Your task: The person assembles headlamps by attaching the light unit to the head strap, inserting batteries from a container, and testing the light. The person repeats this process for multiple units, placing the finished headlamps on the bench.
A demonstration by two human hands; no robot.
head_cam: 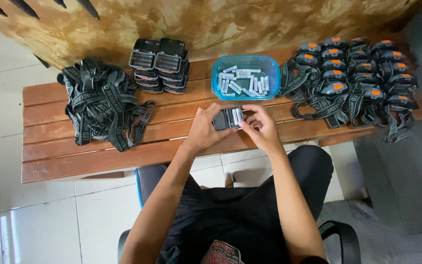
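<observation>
Left hand: the left hand [205, 128] is closed around the left end of a small black rectangular battery case [226, 118], thumb on top, holding it just above the surface.
Right hand: the right hand [260, 126] has its fingertips [242, 123] pinched narrow on a slim silver cylindrical battery [238, 116] that sits at the right end of the case; I cannot tell whether the battery is fully seated.
Case: it lies between the 2 hands, open side up, with silver cells showing inside.
Surface: a slatted brown wooden surface [74, 166] runs under both hands.
Beyond the hands: a clear blue plastic tub [243, 91] of loose silver batteries stands just past the fingertips.
Beyond and left of the left hand: 2 stacks of black open-topped battery cases [159, 66] stand near the far edge.
Far left of the left hand: a tangled heap of black printed elastic straps [101, 102] lies well apart.
Right of the right hand: a cluster of grey headlamps with orange buttons [355, 73] on their straps fills that end.
</observation>
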